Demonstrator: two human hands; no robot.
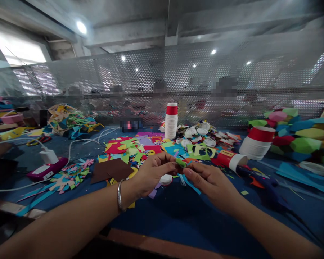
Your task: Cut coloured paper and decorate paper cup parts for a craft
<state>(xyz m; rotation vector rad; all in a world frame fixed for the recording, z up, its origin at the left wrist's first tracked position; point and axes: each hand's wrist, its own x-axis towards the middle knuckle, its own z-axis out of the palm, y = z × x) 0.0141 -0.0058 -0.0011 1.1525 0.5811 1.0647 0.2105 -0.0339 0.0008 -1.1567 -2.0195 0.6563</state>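
My left hand (pixel 151 172) and my right hand (pixel 207 180) meet above the blue table (pixel 178 223), both pinching a small green paper scrap (pixel 180 162) between thumbs and fingers. A silver bracelet circles my left wrist. Just below the scrap lies a small white lid (pixel 166 179) among strips of coloured paper. A brown paper sheet (pixel 112 169) lies left of my left hand.
Coloured paper cut-outs (pixel 140 145) litter the table's middle. An upright cup stack (pixel 171 121) stands behind them; tipped red-and-white cups (pixel 256 144) lie right. Folded paper shapes (pixel 299 135) pile far right, a glue gun (pixel 47 163) and cables left. A perforated screen (pixel 162 82) backs the table, with people behind.
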